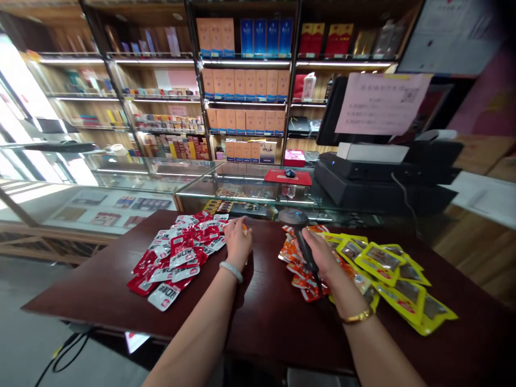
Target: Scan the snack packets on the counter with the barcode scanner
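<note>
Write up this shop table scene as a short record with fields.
left hand: curled at the edge of the red packets; unclear whether it holds anything
right hand: grip closed on a scanner, over the orange packets
far right: yellow packets, overlapping
surface: dark table
behind: glass counter, till, shelves of boxes

Behind the dark tabletop (274,314) I see a glass display counter (161,177), with shelves (245,62) of orange boxes (245,85) and blue boxes (266,36) past it. At the right sits a black cash register (382,185), a paper notice (381,102) over its monitor (328,115), beside a mouse (289,172) on a red pad (277,176).
</note>
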`<state>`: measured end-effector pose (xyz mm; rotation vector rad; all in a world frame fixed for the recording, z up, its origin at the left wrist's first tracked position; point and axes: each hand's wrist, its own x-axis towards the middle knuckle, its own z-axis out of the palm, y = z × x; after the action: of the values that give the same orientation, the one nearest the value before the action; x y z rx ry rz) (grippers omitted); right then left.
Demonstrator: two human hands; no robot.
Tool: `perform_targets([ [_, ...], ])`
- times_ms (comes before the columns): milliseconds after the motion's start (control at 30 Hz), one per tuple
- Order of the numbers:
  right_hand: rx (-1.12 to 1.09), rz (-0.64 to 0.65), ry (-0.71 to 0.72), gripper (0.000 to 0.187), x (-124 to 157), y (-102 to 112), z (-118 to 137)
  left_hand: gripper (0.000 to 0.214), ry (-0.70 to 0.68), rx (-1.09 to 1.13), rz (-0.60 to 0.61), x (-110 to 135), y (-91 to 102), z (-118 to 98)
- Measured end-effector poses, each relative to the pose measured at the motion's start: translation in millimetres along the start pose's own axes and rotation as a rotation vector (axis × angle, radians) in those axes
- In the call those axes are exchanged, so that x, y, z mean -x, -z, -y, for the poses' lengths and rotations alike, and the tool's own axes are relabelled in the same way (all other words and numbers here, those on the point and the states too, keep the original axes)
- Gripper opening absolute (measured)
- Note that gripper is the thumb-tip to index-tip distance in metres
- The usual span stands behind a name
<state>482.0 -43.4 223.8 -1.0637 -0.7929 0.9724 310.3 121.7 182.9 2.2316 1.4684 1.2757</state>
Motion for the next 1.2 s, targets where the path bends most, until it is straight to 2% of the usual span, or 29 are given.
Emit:
perform_targets([
  [100, 0.054, -0.077, 0.018, 0.049, 2, 12, 11, 0.040, -0.064, 0.048, 0.142, 6, -11.7, -7],
  [167, 0.080, -0.132, 0.019, 0.047, 6, 21, 16, 0.043, -0.079, 0.081, 0.287, 10, -20.4, -14],
  [300, 0.114, -0.180, -0.022, 0.046, 18, 38, 19, 0.047, -0.101, 0.054, 0.554, 15, -38.1, -41],
  [367, 0.122, -0.193, -0.042, 0.046, 24, 44, 18, 0.047, -0.141, -0.011, 0.613, 16, -47.2, -59],
  [433, 0.135, -0.219, -0.058, 0.047, 28, 49, 16, 0.049, -0.241, -0.082, 0.605, 13, -57.2, -77],
  [500, 0.154, -0.244, -0.063, 0.049, 32, 54, 14, 0.054, -0.403, -0.147, 0.581, 6, -69.2, -92],
  [567, 0.157, -0.271, -0.062, 0.051, 36, 60, 13, 0.057, -0.547, -0.213, 0.616, -6, -82.6, -105],
  [633, 0.151, -0.292, -0.068, 0.053, 41, 66, 11, 0.062, -0.593, -0.278, 0.773, -23, -96.0, -116],
  [700, 0.146, -0.308, -0.073, 0.053, 47, 71, 11, 0.069, -0.577, -0.316, 0.946, -39, -107.0, -123],
  [767, 0.144, -0.317, -0.069, 0.052, 52, 75, 10, 0.070, -0.559, -0.321, 1.035, -53, -113.3, -127],
  [833, 0.146, -0.313, -0.060, 0.052, 57, 78, 11, 0.060, -0.548, -0.314, 1.029, -60, -113.7, -125],
  [933, 0.161, -0.300, -0.042, 0.051, 63, 76, 14, 0.042, -0.508, -0.311, 0.976, -57, -103.1, -113],
  [1067, 0.159, -0.310, -0.029, 0.050, 72, 63, 17, 0.043, -0.405, -0.309, 0.852, -38, -75.1, -88],
  [1200, 0.123, -0.295, -0.020, 0.048, 85, 36, 10, 0.036, -0.286, -0.291, 0.720, -8, -42.1, -62],
])
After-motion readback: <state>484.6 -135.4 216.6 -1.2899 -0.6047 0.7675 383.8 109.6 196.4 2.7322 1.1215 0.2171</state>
